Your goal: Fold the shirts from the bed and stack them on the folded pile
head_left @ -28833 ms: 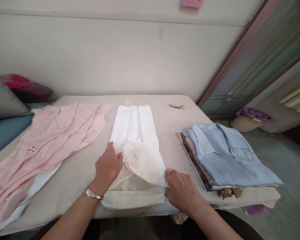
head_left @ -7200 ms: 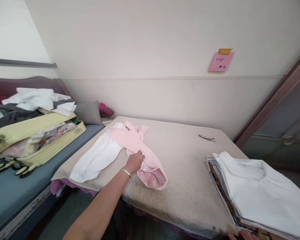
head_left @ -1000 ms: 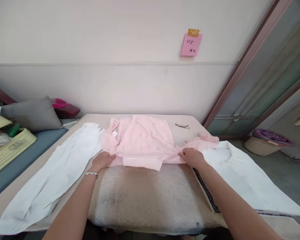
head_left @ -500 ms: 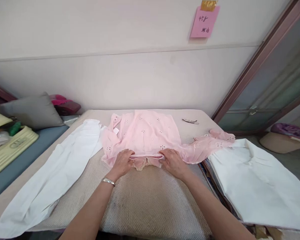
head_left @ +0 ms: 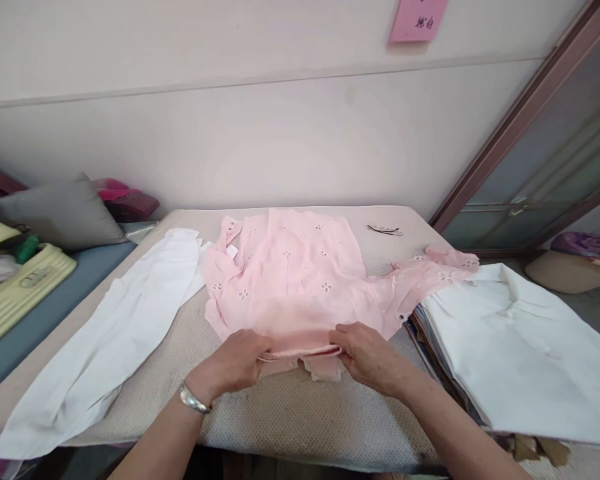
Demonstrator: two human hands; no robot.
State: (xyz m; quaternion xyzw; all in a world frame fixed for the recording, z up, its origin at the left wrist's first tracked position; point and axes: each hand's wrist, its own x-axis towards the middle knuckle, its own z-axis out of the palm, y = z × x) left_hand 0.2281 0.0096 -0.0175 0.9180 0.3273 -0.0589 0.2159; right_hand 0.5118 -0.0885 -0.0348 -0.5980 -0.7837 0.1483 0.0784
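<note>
A pink eyelet garment (head_left: 290,280) lies spread on the beige padded table (head_left: 280,413). Its right sleeve (head_left: 440,270) drapes onto the pile at the right. My left hand (head_left: 235,363), with a silver bracelet on the wrist, pinches the garment's near hem at the left. My right hand (head_left: 367,357) pinches the same hem at the right. Both hands hold the edge close to the table's front.
A white garment (head_left: 115,340) lies along the table's left side. A folded pile topped by a white shirt (head_left: 510,353) sits at the right. A hair clip (head_left: 384,231) lies at the back. A grey pillow (head_left: 60,213) and a yellow case (head_left: 15,293) are on the blue bench to the left.
Both hands have drawn the pink garment's hem toward me, nearer the table's front edge. One second ago they held it wider apart, farther back.
</note>
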